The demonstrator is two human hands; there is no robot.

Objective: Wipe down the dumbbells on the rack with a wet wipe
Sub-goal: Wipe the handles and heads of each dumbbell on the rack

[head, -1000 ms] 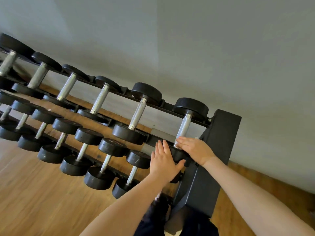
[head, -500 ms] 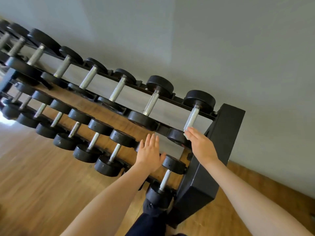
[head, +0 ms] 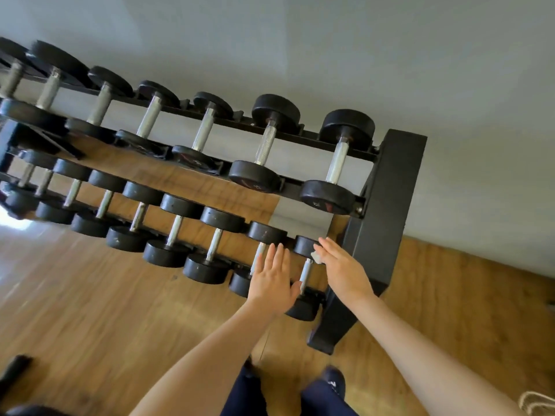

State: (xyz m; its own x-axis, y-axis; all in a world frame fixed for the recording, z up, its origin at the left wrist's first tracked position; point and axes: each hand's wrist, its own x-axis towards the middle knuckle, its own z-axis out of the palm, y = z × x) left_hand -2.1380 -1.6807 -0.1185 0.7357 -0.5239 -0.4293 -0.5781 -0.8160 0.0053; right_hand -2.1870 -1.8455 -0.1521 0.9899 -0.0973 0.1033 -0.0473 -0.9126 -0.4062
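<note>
A black two-tier rack (head: 387, 205) holds several black dumbbells with steel handles. My right hand (head: 342, 265) hovers over the rightmost dumbbell of the lower tier (head: 306, 273), next to its far head. A small white wet wipe (head: 316, 257) peeks out at the thumb side of that hand, which holds it. My left hand (head: 271, 277) has straight fingers and lies over the lower tier just left of that dumbbell's handle, holding nothing. The rightmost upper-tier dumbbell (head: 338, 160) sits untouched above.
The rack stands on a wooden floor (head: 90, 310) against a pale wall (head: 450, 85). My legs in dark trousers (head: 249, 394) are close to the rack's foot. A dark object (head: 15, 370) lies at the lower left, and a woven edge (head: 537, 400) shows at the lower right.
Both hands have dropped from the rightmost upper-tier dumbbell to the lower tier's right end. The right hand came off the upper dumbbell's handle; the camera view has pulled back.
</note>
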